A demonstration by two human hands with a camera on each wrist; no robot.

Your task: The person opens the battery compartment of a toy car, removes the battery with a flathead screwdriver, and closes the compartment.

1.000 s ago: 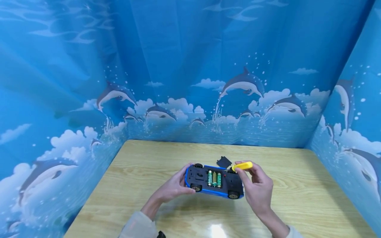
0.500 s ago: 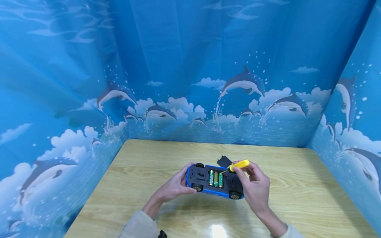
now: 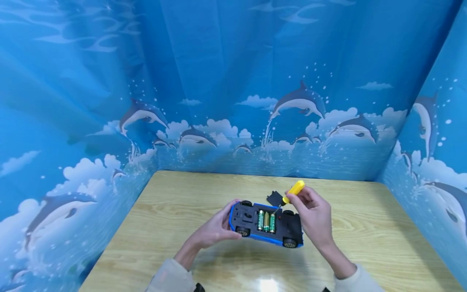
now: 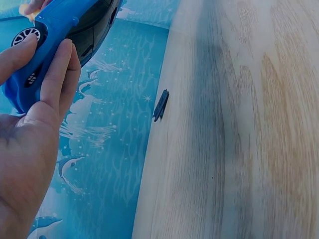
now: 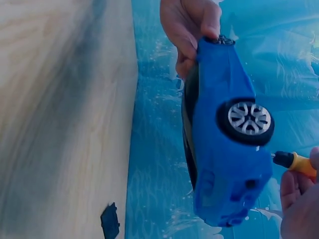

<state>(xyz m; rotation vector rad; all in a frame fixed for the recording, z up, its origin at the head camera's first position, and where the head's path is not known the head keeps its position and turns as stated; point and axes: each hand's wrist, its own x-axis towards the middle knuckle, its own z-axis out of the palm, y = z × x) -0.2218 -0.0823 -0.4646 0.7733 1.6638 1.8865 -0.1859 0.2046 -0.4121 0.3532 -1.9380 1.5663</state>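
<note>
One blue toy car (image 3: 265, 224) is held upside down above the middle of the wooden table (image 3: 365, 227), its black plastic underside facing up. Its open battery bay holds three batteries (image 3: 266, 221) lying side by side, green and gold cylinders. Four wheels show, black tyres with silver spokes.

The left hand (image 3: 213, 229) grips the car's end, fingers curled round the smooth blue shell. The right hand (image 3: 313, 217) pinches one screwdriver (image 3: 290, 192) with a rounded yellow handle and a black collar; its thin tip points down at the underside just beside the batteries, handle tilted up and away.

One flat black cover (image 3: 274, 198) lies on the table behind the car, toward the far edge. The table is pale wood with a visible grain and a glossy patch near the front edge.
</note>
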